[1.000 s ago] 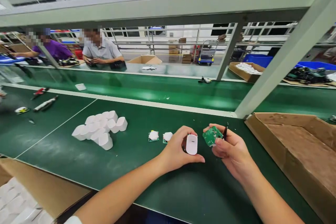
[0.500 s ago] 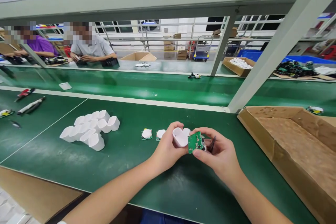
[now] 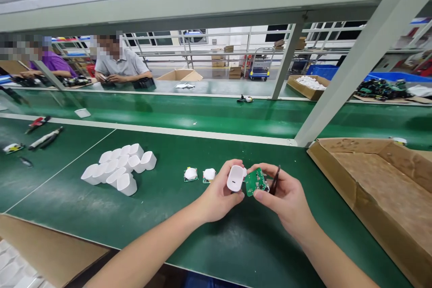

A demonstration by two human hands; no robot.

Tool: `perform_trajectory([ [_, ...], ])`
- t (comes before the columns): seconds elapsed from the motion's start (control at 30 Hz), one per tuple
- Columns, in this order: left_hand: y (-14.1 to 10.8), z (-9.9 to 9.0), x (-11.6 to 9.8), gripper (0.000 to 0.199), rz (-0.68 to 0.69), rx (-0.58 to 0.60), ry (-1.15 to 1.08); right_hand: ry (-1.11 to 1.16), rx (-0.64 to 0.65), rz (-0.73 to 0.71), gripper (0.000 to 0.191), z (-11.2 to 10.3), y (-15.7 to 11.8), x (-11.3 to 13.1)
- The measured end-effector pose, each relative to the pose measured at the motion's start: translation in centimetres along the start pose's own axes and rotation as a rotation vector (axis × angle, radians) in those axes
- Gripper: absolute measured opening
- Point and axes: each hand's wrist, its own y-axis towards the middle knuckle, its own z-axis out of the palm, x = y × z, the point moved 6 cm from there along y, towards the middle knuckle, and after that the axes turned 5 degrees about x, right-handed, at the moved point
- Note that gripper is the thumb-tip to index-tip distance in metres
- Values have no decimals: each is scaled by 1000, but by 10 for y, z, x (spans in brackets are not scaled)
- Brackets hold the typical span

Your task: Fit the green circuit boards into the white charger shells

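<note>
My left hand is closed round a white plastic housing, whose end with a small dark slot faces me. Just to the right, my right hand pinches a green circuit board with a dark part sticking up beside it. The board is outside the housing, close to its right side. Behind my left hand lie two small boards with white tops, one farther left and one near my fingers. Several white housings stand grouped on the green bench.
A large cardboard box is at the right. Tools lie at the far left. A slanted metal post rises behind the bench, beyond which a green conveyor runs. Two people sit across it.
The white housing in my left hand has turned, so its slotted end shows instead of its open inside. The circuit board has shifted slightly right with my right hand. The view has shifted a little.
</note>
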Motion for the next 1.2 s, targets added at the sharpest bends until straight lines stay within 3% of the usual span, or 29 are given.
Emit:
perform_trajectory([
  [0.27, -1, 11, 0, 41, 58, 107, -25, -417, 15, -390, 39, 6, -11, 38],
  [0.43, -3, 16, 1, 37, 37, 171, -47, -574, 108, -524, 45, 19, -14, 44],
  [0.77, -5, 17, -6, 41, 69, 188, 149, -643, 185, -522, 43, 26, -15, 38],
  [1.03, -5, 14, -9, 42, 139, 158, 339, -672, 170, -478, 34, 27, -13, 33],
  [1.2, -7, 13, -13, 55, 186, 151, 408, -635, 164, -467, 37, 29, -15, 27],
])
